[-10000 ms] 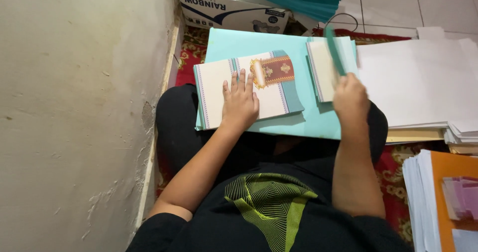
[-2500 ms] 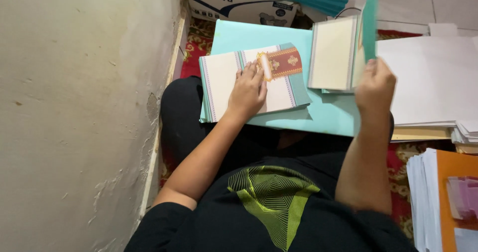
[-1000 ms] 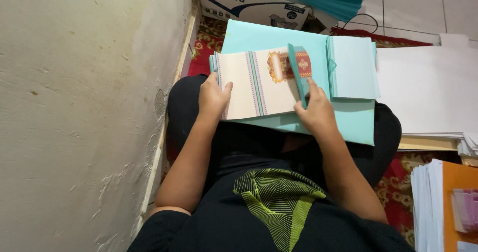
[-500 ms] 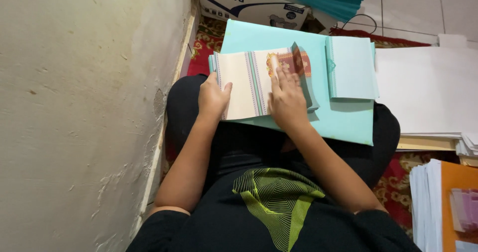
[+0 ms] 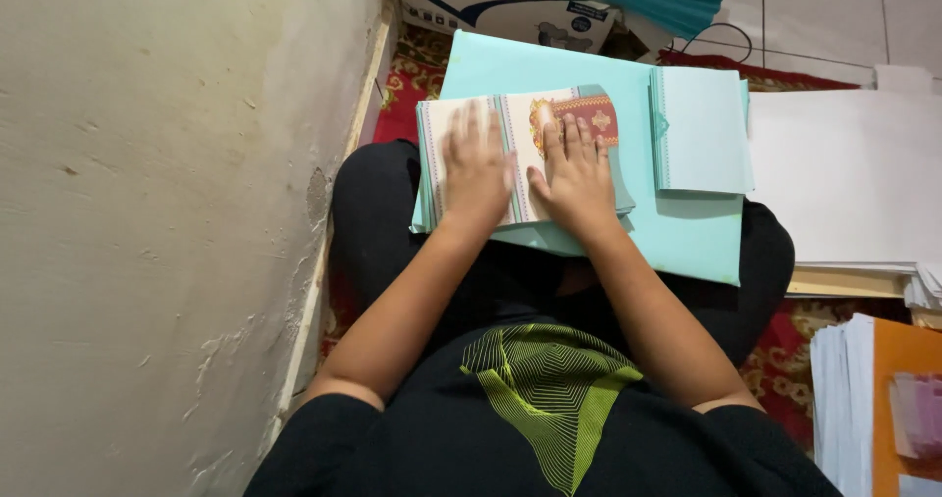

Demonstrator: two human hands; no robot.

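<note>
cream card stack | long axis left-right | both hands flat on it

one head-worn camera looks steeply down from above the seated person's chest, facing forward over the lap. it sits close: both forearms fill the middle, and the left hand and right hand lie just above frame centre. a wall runs left of the hands, paper stacks to their right.
</note>
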